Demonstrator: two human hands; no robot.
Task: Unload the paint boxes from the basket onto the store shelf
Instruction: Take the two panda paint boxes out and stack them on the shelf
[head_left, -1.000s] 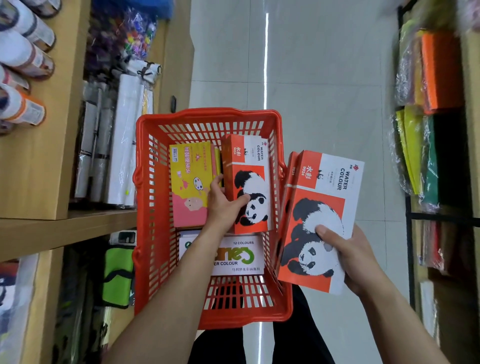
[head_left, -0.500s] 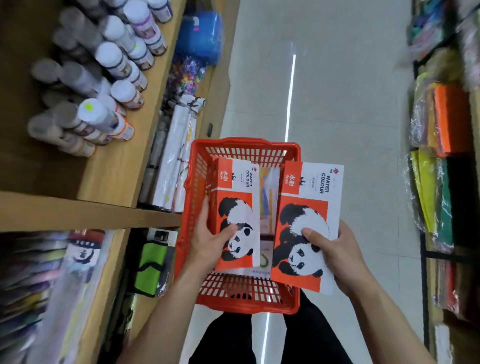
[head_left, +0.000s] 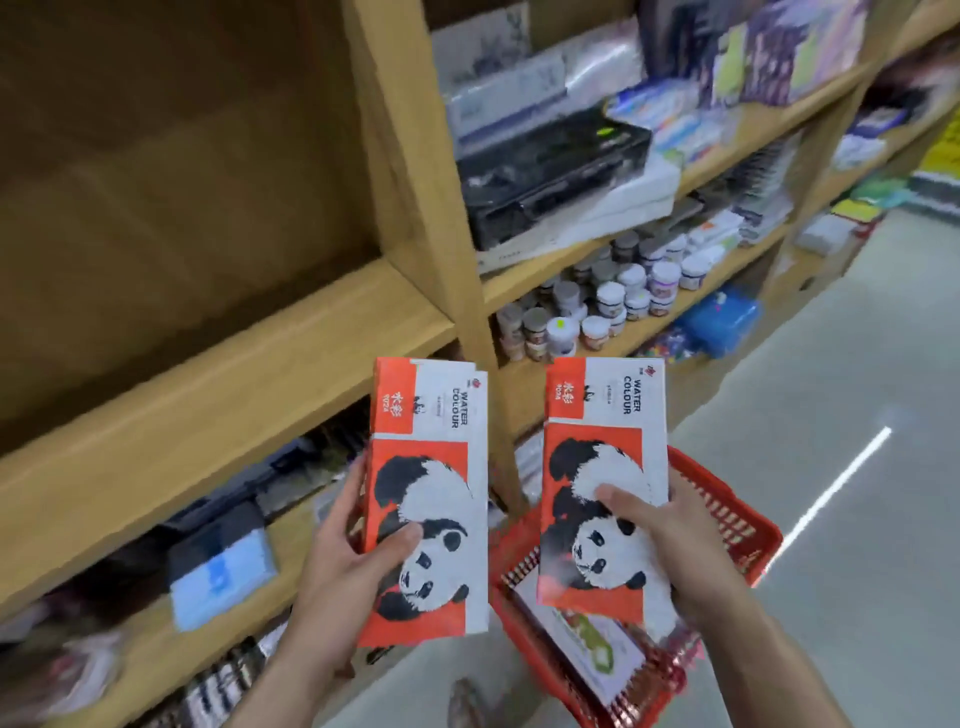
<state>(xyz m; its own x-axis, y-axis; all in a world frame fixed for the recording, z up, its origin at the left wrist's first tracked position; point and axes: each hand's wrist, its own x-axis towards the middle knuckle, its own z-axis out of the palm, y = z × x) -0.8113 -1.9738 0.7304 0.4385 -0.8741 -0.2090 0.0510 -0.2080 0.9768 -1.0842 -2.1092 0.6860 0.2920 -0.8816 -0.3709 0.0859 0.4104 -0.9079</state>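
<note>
Now carrying two paint boxes up from the basket toward the shelf. Left hand gripping the left box, thumb across the panda face, fingers wrapped behind the left edge. Right hand gripping the right box the same way, thumb on the front, fingers behind the right edge. Both boxes held in the air, side by side and apart, in front of the shelf post; right one above the basket, left one just outside its rim.

Long axis of each box running up and away, near upright with a slight tilt; printed fronts facing the camera, the "WATER COLOUR" end on top, panda end down in the palms.

Best done one box at a time, probably: leading with the top end, sliding onto the bare wooden board at upper left, apparently free of stock though blurred. Worth keeping the thumb pressing flat so the thin box does not twist, and clearing the board's front lip before letting go. At least one more flat box left lying in the basket, print too blurred to read.
</note>
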